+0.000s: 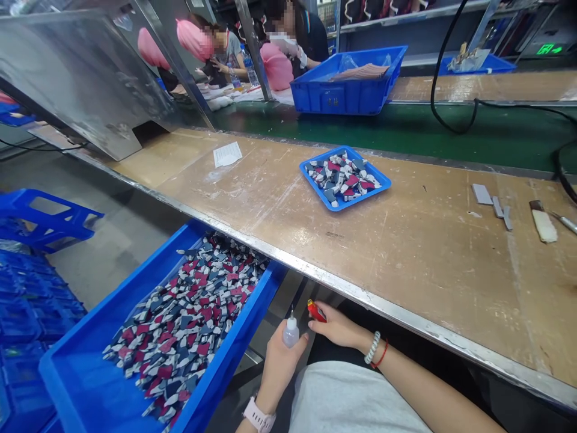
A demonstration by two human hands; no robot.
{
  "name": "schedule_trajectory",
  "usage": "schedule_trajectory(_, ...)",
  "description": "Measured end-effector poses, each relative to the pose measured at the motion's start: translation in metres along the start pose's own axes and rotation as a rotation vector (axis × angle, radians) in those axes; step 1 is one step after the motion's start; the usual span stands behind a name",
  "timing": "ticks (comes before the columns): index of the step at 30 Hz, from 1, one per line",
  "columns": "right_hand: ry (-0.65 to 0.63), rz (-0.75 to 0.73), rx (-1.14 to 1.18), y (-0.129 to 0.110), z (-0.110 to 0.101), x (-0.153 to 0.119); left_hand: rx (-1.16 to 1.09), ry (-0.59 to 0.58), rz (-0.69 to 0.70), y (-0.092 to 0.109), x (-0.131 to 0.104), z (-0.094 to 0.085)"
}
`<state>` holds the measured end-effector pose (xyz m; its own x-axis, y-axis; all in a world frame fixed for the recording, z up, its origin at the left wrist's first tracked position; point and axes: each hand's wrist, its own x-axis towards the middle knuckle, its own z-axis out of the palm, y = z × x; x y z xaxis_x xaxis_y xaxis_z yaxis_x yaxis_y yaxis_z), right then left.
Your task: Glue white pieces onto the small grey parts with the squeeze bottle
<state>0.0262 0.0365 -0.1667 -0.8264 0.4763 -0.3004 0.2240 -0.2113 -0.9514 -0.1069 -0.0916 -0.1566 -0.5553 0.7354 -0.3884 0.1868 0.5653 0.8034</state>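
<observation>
My left hand (280, 355), with a pale watch strap on its wrist, is wrapped round a small translucent bottle (291, 334) that has a white cap and a thin needle tip pointing up. Beside it, my right hand (338, 328) holds a small red tool (317, 312) with a yellow end. Both hands are near my lap, below the table's front edge. To their left, a large blue bin (243, 346) contains many small dark, white and red pieces (193, 313). On the table, a small blue tray (336, 207) holds similar pieces.
The brown table (252, 204) has a metal front edge. A paper slip (228, 154) lies at left; grey strips (497, 207) and a brush (543, 222) lie at right. Behind are a blue crate (345, 96), a black cable (475, 111) and people working. Blue crates (33, 307) stand at far left.
</observation>
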Motion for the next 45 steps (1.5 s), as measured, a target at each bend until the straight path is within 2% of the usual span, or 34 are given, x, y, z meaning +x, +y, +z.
schedule_trajectory(4, -0.08, 0.012, -0.002, -0.033, -0.004, -0.034, -0.037, 0.073, 0.141, 0.033, -0.004, -0.019)
schedule_trajectory(6, -0.16, 0.026, 0.019, -0.059, -0.013, -0.064, -0.08, 0.09, 0.228, 0.06, -0.002, -0.027)
schedule_trajectory(9, -0.154, -0.011, 0.071, -0.102, -0.033, -0.113, -0.158, 0.049, 0.356, 0.109, 0.009, -0.028)
schedule_trajectory(10, -0.09, -0.019, 0.086, -0.114, -0.043, -0.128, -0.187, 0.016, 0.396, 0.126, 0.015, -0.024)
schedule_trajectory(11, 0.037, -0.036, 0.037, -0.124, -0.054, -0.14, -0.217, -0.026, 0.437, 0.143, 0.021, -0.016)
schedule_trajectory(14, 0.597, -0.07, -0.343, -0.14, -0.099, -0.163, -0.286, -0.195, 0.562, 0.193, 0.04, 0.018)
schedule_trajectory(15, 0.732, -0.07, -0.442, -0.142, -0.116, -0.164, -0.291, -0.259, 0.596, 0.208, 0.046, 0.033)
schedule_trajectory(17, 0.877, -0.084, -0.538, -0.145, -0.147, -0.162, -0.274, -0.386, 0.655, 0.236, 0.057, 0.061)
schedule_trajectory(19, 0.96, -0.098, -0.588, -0.148, -0.17, -0.156, -0.231, -0.49, 0.713, 0.26, 0.064, 0.085)
schedule_trajectory(21, 1.043, -0.109, -0.627, -0.152, -0.179, -0.153, -0.179, -0.563, 0.778, 0.281, 0.065, 0.1)
schedule_trajectory(23, 1.096, -0.133, -0.649, -0.155, -0.174, -0.155, -0.12, -0.608, 0.851, 0.298, 0.058, 0.108)
schedule_trajectory(27, 1.089, -0.168, -0.621, -0.146, -0.144, -0.17, -0.005, -0.649, 1.001, 0.325, 0.036, 0.122)
schedule_trajectory(29, 1.13, -0.139, -0.588, -0.135, -0.13, -0.177, 0.05, -0.652, 1.061, 0.339, 0.029, 0.141)
schedule_trajectory(32, 1.211, -0.106, -0.559, -0.113, -0.113, -0.185, 0.162, -0.7, 1.098, 0.361, 0.027, 0.188)
schedule_trajectory(36, 1.426, -0.261, -0.65, -0.082, -0.101, -0.19, 0.265, -0.729, 1.129, 0.38, 0.024, 0.259)
schedule_trajectory(38, 1.554, -0.333, -0.725, -0.068, -0.102, -0.197, 0.29, -0.722, 1.156, 0.385, 0.02, 0.288)
schedule_trajectory(41, 1.701, -0.245, -0.837, -0.053, -0.114, -0.218, 0.319, -0.707, 1.181, 0.387, 0.013, 0.317)
schedule_trajectory(43, 1.804, -0.129, -0.868, -0.048, -0.129, -0.236, 0.335, -0.701, 1.196, 0.387, 0.011, 0.328)
schedule_trajectory(45, 1.874, -0.043, -0.845, -0.045, -0.145, -0.251, 0.343, -0.698, 1.215, 0.387, 0.011, 0.329)
